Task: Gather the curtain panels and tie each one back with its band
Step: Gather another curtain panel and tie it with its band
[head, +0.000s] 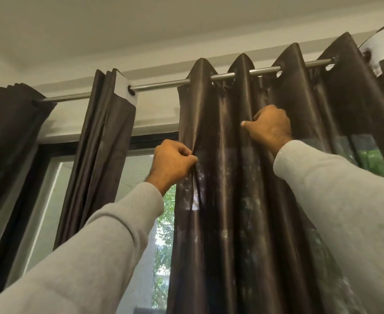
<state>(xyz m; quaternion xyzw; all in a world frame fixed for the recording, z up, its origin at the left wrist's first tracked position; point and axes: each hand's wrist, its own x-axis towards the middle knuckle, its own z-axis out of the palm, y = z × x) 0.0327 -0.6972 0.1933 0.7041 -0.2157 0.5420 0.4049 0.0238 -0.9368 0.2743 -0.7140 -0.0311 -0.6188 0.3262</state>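
While both arms reach up toward it, a dark brown, glossy curtain panel [236, 177] hangs in front of the person, spread in broad folds along a silver metal rod [159, 83] that passes through its ring holes near the top. The left hand [171, 163] pinches the panel's left edge between curled fingers and thumb, lower down the cloth. The right hand [269, 126] sits higher and further right, its fingers curled into a fold near the middle of the panel, thumb pressed against the fabric. The two hands are apart, with a couple of folds between them. Both arms wear light grey knitted sleeves [100, 245]. To the left on the same rod, a second brown panel [100, 150] is bunched into a narrow column, its pale backing showing at the top. Further left, at the frame's edge, a third brown panel [10, 137] hangs bunched as well. A short bare stretch of rod separates each panel. At the far right, more of the same fabric runs on to the edge of view, with a pale backing patch near the top. Behind the curtains is a dark-framed window [141, 177], with green leaves visible through the glass. Above everything runs a plain off-white wall and ceiling [118, 30].
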